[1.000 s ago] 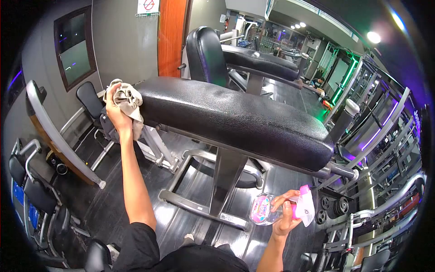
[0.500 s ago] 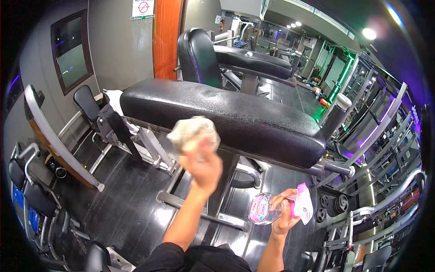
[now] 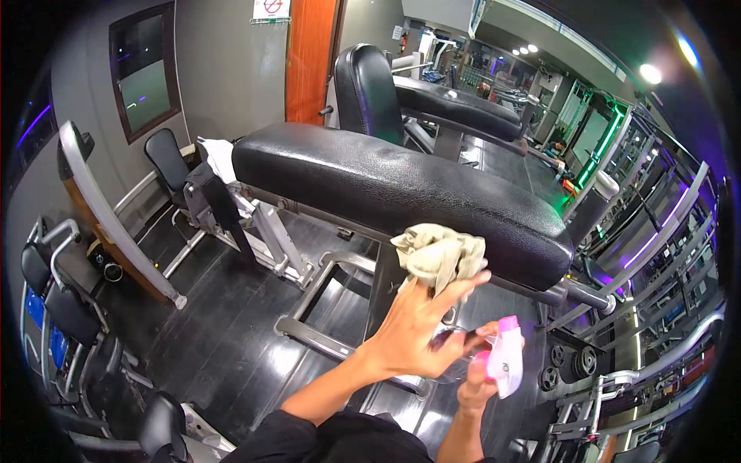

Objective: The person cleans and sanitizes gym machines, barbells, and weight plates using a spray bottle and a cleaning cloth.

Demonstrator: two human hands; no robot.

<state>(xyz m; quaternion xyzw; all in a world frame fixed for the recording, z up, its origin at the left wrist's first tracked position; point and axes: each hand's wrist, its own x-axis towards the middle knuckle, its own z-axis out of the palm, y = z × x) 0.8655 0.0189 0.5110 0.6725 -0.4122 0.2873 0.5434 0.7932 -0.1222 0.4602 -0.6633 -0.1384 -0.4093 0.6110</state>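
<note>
My left hand [image 3: 413, 328] holds a crumpled pale cloth [image 3: 440, 255]; the cloth overlaps the lower front side of a long black padded bench [image 3: 386, 174]. Some of this hand's fingers are stretched out beside the cloth. Lower right, my right hand [image 3: 475, 386] is wrapped round a spray bottle with a pink and white trigger head [image 3: 505, 359]. My left hand covers most of the bottle's clear body in this view.
Behind the bench stand a black backrest [image 3: 370, 92] and a second padded bench [image 3: 459, 108]. A white cloth [image 3: 218, 158] hangs at the left end. Metal frames line the right side, with weight plates [image 3: 583, 361] low down. Another machine [image 3: 85, 201] stands left.
My left hand with the cloth has moved right and down along the bench's front, now in front of the spray bottle. The whole view has shifted slightly to the right.
</note>
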